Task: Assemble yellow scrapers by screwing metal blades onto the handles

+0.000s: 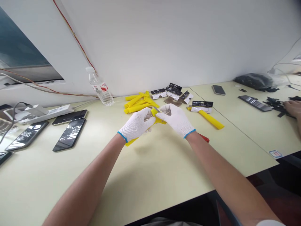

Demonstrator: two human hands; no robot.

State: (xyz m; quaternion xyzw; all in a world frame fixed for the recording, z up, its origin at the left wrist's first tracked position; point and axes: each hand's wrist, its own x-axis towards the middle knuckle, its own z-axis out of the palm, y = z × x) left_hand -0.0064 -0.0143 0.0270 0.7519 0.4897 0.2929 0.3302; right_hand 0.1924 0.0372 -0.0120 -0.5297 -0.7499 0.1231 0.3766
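Observation:
Both my hands wear white knit gloves with blue cuffs and meet over the middle of the table. My left hand (pixel 137 124) is closed round a yellow plastic handle (pixel 130 142), whose lower end sticks out below the glove. My right hand (pixel 176 119) pinches the yellow head of that tool (pixel 157 116), where a small grey metal piece shows between the fingertips. Just behind lies a pile of yellow handles (pixel 138 103). A finished yellow tool with a black-and-white card (pixel 206 112) lies to the right. A red object (pixel 204 137) is partly hidden under my right wrist.
Small black-and-white packaging cards (pixel 171 91) lie behind the hands. A water bottle (pixel 100 87) stands at the wall. Phones (pixel 69 133) and a power strip (pixel 50 112) fill the left side. Another person's hand (pixel 293 108) works among black parts at the far right, near a phone (pixel 218 89).

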